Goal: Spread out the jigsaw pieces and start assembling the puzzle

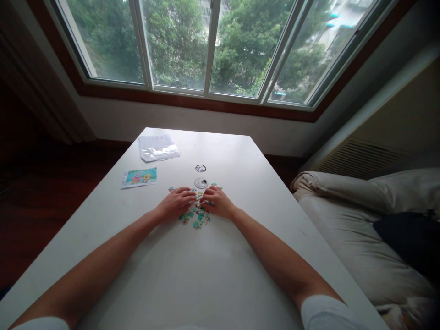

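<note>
Several small colourful jigsaw pieces point(196, 219) lie in a loose cluster on a white table point(213, 270). My left hand point(175, 203) rests palm down on the left side of the cluster, fingers stretched toward the middle. My right hand point(217, 202) lies on the right side, its fingertips curled onto the pieces between the two hands. Whether either hand pinches a piece is hidden under the fingers. A cartoon picture card point(139, 177) lies flat to the left of the hands.
A clear plastic bag point(157, 147) lies at the table's far left. Two round cable holes point(200, 176) sit just beyond the pieces. A cushioned sofa point(360, 224) runs along the table's right edge. Wide windows fill the wall ahead.
</note>
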A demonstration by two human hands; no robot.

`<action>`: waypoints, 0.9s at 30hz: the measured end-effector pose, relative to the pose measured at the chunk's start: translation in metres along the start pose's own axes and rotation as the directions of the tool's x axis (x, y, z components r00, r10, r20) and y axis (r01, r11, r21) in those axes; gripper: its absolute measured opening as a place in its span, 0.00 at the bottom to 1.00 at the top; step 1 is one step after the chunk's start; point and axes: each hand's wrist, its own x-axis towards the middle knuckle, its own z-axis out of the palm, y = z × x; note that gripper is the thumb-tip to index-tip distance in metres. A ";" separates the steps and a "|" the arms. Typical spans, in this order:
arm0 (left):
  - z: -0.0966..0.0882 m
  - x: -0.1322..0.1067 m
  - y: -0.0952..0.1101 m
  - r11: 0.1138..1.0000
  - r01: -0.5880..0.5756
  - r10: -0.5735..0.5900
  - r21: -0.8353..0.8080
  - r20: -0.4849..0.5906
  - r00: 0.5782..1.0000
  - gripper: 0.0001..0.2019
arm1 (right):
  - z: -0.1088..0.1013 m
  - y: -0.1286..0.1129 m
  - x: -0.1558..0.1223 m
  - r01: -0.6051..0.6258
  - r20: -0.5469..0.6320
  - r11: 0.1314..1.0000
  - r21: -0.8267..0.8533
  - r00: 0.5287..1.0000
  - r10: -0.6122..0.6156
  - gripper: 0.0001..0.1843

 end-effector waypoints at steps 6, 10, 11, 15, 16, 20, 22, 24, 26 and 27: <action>0.003 -0.003 -0.002 0.998 -0.055 0.055 0.006 0.009 0.998 0.21 | 0.005 0.001 0.001 0.063 -0.010 0.998 0.026 0.998 -0.063 0.09; -0.001 -0.003 0.000 0.998 -0.066 0.066 0.009 0.006 0.998 0.22 | 0.005 0.005 0.000 0.059 -0.033 0.998 0.019 0.998 -0.059 0.10; -0.002 -0.004 0.001 0.997 -0.071 0.071 0.014 0.009 0.997 0.22 | 0.003 0.005 -0.001 0.054 -0.039 0.998 0.017 0.998 -0.054 0.10; -0.003 -0.004 0.000 0.996 -0.077 0.076 0.035 0.006 0.997 0.21 | -0.004 0.005 -0.002 0.065 -0.029 0.997 0.041 0.998 -0.064 0.10; -0.002 -0.004 -0.001 0.996 -0.076 0.076 0.038 0.001 0.997 0.21 | -0.006 0.005 -0.002 0.076 -0.015 0.996 0.055 0.997 -0.075 0.09; 0.002 -0.004 -0.005 0.995 -0.080 0.081 0.056 -0.013 0.997 0.21 | -0.010 0.005 -0.003 0.097 0.051 0.992 0.085 0.994 -0.102 0.05; 0.002 -0.004 -0.005 0.994 -0.079 0.080 0.075 -0.007 0.997 0.22 | -0.010 0.007 -0.004 0.081 0.056 0.994 0.071 0.995 -0.085 0.05; 0.002 -0.004 -0.005 0.993 -0.073 0.073 0.094 0.001 0.997 0.23 | -0.009 0.008 -0.004 0.067 0.050 0.996 0.053 0.996 -0.069 0.05; 0.000 -0.004 -0.003 0.992 -0.066 0.067 0.105 -0.004 0.998 0.24 | -0.007 0.009 -0.005 0.063 0.049 0.997 0.045 0.997 -0.065 0.04; -0.001 -0.003 -0.002 0.992 -0.064 0.066 0.107 -0.013 0.998 0.25 | -0.006 0.010 -0.005 0.062 0.048 0.997 0.044 0.997 -0.064 0.03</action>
